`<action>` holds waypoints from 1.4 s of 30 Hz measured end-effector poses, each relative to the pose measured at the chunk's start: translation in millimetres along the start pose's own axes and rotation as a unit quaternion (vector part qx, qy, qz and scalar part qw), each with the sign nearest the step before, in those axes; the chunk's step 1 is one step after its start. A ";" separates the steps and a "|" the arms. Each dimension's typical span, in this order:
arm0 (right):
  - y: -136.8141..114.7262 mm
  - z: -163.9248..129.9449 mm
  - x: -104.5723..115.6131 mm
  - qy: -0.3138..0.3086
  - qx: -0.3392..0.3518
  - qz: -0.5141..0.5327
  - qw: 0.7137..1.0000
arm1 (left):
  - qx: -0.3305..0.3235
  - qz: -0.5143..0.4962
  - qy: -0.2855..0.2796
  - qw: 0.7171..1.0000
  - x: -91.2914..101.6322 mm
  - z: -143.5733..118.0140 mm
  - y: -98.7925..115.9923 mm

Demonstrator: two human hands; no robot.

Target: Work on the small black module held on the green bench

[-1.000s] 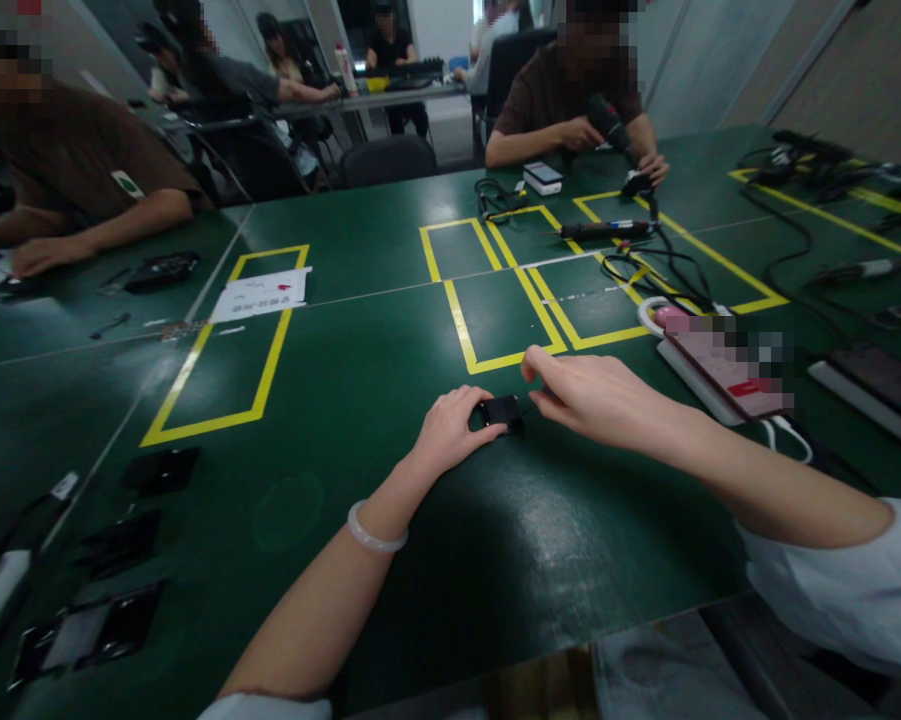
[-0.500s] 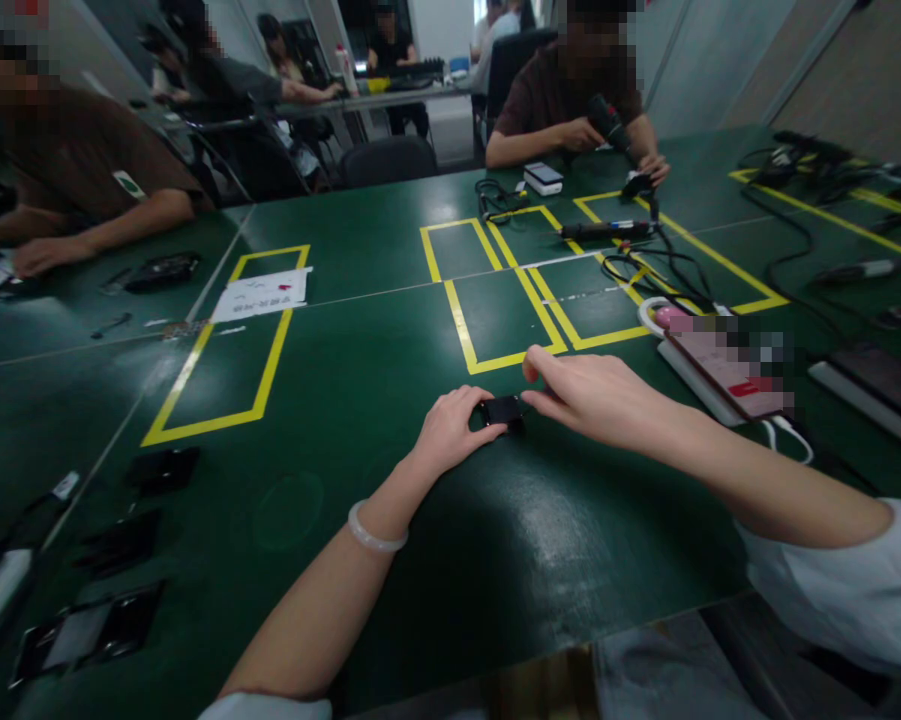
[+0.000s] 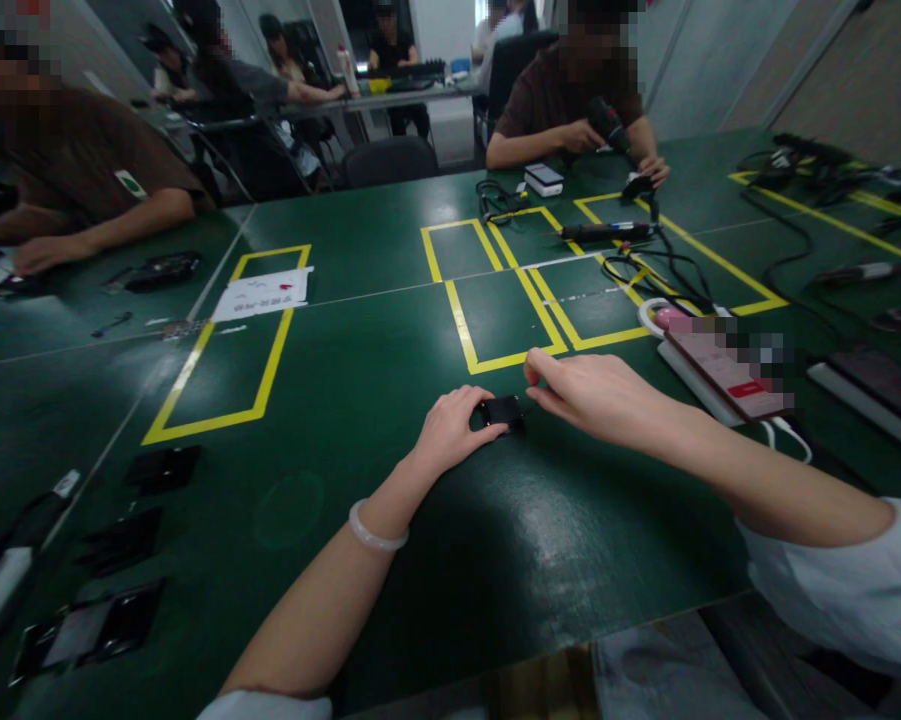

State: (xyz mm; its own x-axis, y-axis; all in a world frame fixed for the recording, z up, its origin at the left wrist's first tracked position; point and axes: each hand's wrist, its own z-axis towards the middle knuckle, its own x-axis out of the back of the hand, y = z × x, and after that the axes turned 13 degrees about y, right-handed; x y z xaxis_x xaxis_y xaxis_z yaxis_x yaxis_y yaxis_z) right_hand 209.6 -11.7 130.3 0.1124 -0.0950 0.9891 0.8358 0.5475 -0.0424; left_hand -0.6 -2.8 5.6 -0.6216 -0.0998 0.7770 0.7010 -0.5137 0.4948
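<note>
On the green table (image 3: 330,340), a small black block (image 3: 504,411) is pinched at its left end by the left hand (image 3: 450,430), while the right hand (image 3: 600,395), fingers loosely extended and holding nothing, is poised just beside its right end.

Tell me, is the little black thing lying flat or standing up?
Flat. The small black part lies on the green table, pinned by the left hand.

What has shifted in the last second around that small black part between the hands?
Almost nothing. The right hand has edged slightly lower, its fingertips beside the small black part. The left hand still pinches the part on the green table, in the same spot. Nothing was picked up or released.
</note>
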 end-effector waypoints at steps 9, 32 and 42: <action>1.3 -0.8 -1.7 0.012 0.010 0.019 1.000 | 0.003 0.002 0.002 1.000 -0.3 -0.4 0.6; 4.5 -1.4 -5.2 0.024 0.016 0.020 0.999 | 0.007 -0.008 0.003 1.000 0.0 1.1 1.2; 1.7 -1.9 -5.5 0.018 -0.002 0.005 1.000 | 0.000 -0.001 -0.002 1.000 -0.7 2.2 3.0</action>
State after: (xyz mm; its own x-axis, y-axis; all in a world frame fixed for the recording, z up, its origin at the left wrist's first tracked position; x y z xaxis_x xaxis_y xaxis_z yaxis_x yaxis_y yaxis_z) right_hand 211.4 -11.8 124.5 0.1396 -0.1193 0.9830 0.8368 0.5449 -0.0527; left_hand 2.8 -2.4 7.4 -0.6213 -0.0950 0.7778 0.7000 -0.5134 0.4964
